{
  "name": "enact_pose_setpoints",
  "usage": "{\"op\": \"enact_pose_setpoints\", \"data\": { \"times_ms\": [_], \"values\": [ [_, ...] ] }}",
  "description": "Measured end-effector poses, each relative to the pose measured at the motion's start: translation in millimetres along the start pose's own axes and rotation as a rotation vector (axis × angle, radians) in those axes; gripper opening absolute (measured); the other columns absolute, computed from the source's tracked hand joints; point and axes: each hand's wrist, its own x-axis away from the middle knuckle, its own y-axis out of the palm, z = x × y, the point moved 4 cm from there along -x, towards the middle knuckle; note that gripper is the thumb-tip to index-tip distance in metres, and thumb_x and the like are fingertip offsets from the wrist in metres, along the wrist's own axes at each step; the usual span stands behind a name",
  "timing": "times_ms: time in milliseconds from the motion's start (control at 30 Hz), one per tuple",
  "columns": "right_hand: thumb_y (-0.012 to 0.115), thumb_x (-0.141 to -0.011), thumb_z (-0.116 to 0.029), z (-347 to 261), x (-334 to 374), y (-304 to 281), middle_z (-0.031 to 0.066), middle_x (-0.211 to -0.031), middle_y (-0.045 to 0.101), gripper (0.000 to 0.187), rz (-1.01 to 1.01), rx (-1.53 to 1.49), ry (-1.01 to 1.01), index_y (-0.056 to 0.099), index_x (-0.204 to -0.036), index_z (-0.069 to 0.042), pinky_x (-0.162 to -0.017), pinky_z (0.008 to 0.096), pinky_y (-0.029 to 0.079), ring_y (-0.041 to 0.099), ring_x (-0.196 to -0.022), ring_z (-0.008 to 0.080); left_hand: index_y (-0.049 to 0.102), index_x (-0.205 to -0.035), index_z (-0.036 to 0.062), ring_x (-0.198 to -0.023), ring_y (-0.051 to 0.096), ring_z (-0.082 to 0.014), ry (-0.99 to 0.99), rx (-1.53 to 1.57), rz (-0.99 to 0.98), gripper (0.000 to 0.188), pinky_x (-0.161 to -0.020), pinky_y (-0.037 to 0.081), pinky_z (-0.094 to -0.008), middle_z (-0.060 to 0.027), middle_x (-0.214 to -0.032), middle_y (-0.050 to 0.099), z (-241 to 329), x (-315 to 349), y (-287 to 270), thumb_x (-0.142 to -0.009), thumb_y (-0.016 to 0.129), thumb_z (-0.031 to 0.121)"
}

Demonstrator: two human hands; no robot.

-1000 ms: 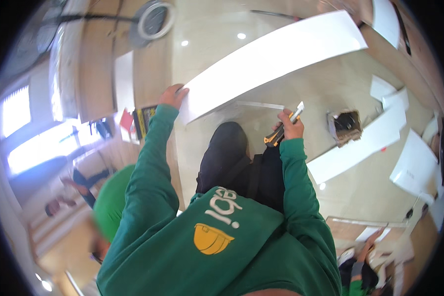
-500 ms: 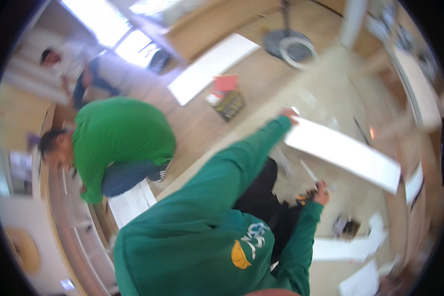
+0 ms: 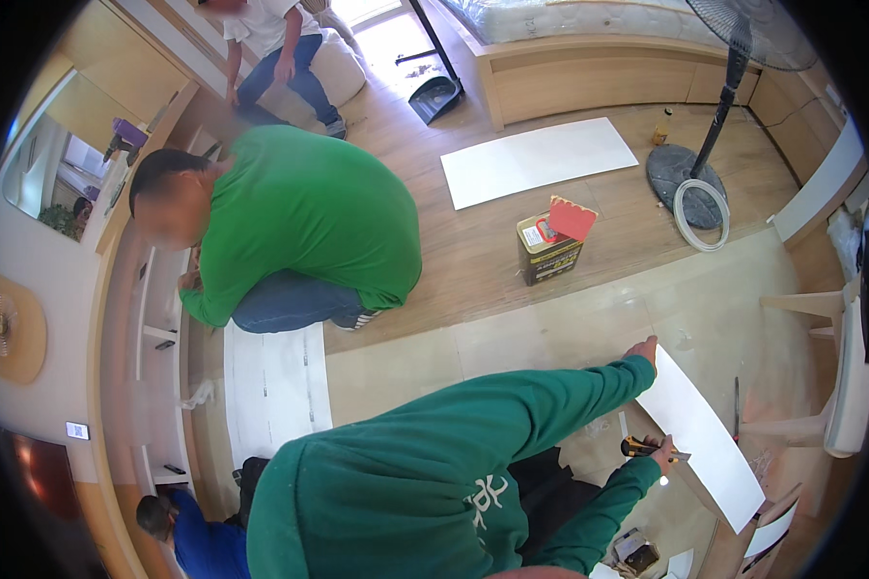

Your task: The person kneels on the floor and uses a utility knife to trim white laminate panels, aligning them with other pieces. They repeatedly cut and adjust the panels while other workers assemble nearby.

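Note:
A long white panel (image 3: 710, 449) slants across the floor at the right. My left hand (image 3: 644, 350) is closed at its upper corner, with the green sleeve stretched out behind it. Lower down, my right hand (image 3: 664, 455) grips a yellow-and-black utility knife (image 3: 637, 447). The knife's tip points toward the panel and overlaps its lower left edge; whether it touches cannot be told. Small debris and a dark open box (image 3: 637, 552) lie on the floor below my right forearm.
A person in bright green (image 3: 319, 222) crouches at the left by low shelving (image 3: 159, 333); another in blue (image 3: 203, 536) is at lower left, a third in white (image 3: 266, 29) behind. A tin (image 3: 548, 259), white board (image 3: 541, 162), fan base (image 3: 686, 183) and pale chair (image 3: 845, 376) stand around.
My view has swung, so the room sits lower and farther right. My right hand with the knife is now at the panel's edge, where before it was apart. My left hand keeps hold of the panel.

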Motion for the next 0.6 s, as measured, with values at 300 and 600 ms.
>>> {"op": "enact_pose_setpoints", "data": {
  "times_ms": [300,600],
  "values": [
    [0.069,-0.083,-0.02,17,-52,-26,0.0105,-0.069,0.056,0.029,-0.004,0.001,-0.018,0.057,-0.1,0.0,-0.047,0.0346,0.053,0.057,-0.05,0.0223,0.045,-0.13,0.0087,-0.108,0.058,-0.0393,-0.129,0.014,-0.002,0.059,-0.092,0.048,-0.0435,-0.023,-0.114,0.061,-9,-7,34,-0.074,0.063,0.008],
    [0.065,-0.083,-0.014,9,13,-28,0.0135,-0.083,0.059,0.028,-0.041,-0.026,-0.075,0.055,-0.104,0.0,-0.051,0.0379,0.055,0.061,-0.059,0.0247,0.072,-0.088,0.0051,-0.083,0.067,-0.0323,0.042,0.008,-0.033,0.021,-0.077,0.053,-0.0367,-0.0166,-0.087,0.069,-41,27,-7,-0.069,0.066,0.011]
  ]
}}
